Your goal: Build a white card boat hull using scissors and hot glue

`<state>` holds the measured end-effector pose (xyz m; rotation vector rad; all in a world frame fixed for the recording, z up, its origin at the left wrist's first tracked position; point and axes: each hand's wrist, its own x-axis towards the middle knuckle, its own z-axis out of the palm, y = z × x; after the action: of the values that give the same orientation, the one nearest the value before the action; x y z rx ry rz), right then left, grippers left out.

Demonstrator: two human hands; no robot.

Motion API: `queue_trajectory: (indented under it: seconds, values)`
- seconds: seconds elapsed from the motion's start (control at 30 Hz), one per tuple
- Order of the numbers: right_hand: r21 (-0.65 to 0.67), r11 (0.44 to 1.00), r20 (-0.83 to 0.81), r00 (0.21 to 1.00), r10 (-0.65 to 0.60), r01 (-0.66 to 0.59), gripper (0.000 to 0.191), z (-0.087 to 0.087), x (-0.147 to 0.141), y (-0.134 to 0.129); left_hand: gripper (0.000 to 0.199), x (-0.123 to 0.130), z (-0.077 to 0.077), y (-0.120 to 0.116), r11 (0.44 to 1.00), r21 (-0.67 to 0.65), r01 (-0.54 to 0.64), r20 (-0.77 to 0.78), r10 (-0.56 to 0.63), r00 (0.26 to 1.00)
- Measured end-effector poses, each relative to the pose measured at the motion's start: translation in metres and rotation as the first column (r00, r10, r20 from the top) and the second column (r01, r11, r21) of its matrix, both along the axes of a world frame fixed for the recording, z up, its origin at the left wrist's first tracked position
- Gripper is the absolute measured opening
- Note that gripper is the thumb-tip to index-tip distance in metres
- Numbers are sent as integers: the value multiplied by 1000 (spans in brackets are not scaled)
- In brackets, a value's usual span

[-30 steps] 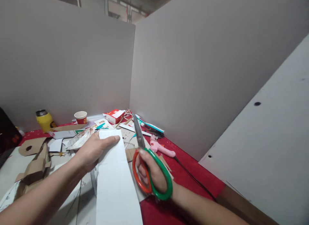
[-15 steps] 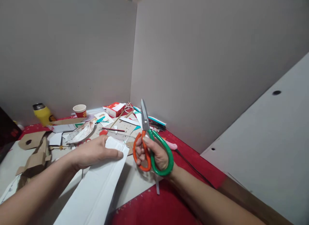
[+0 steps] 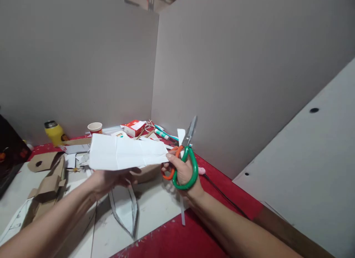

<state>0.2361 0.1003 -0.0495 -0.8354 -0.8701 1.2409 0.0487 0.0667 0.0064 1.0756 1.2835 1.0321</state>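
Observation:
A long white card point(image 3: 127, 152) lies crosswise in the air above the cluttered table. Its right end is pinched between the thumb and fingers of my right hand point(image 3: 181, 169). The same hand carries scissors point(image 3: 188, 139) with one orange and one green handle, blades pointing up. My left hand point(image 3: 113, 179) is just beneath the card, its fingers apart; whether it touches the card cannot be made out. Below it, a white boat-shaped piece with dark edges point(image 3: 124, 210) rests on the pale board.
Brown cut cardboard point(image 3: 48, 180) lies at the left. A yellow bottle point(image 3: 54, 133), a paper cup point(image 3: 94, 128) and a red box point(image 3: 134, 128) stand along the back by grey panels point(image 3: 235, 65). A pink-handled tool point(image 3: 201, 171) with a dark cord is on the right.
The white card has swung from pointing toward me to lying crosswise, and my right hand now grips its end. My left hand has let go of its former hold and sits lower.

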Motion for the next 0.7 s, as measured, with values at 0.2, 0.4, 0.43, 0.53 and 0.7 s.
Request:
queue_trajectory:
  seconds: [0.2,0.4,0.43,0.53,0.7]
  values:
    - [-24,998,51,997,63,-62,31,-4,-12,-17,32,32,-27,-26,988,-10,156,248,-148,957]
    - [-119,890,-208,887,411,-440,37,-4,-8,-22,33,22,-19,-19,942,5,-336,175,330,928]
    - [-128,856,-310,840,445,-500,41,-2,-6,-21,33,16,-15,-18,932,39,-361,190,348,918]
    - [-67,733,-495,661,565,-677,60,9,0,-20,34,4,-4,-17,923,97,-373,275,336,901]
    - [15,607,-585,486,650,-794,73,20,4,-26,36,-1,-4,-16,924,113,-366,339,310,888]
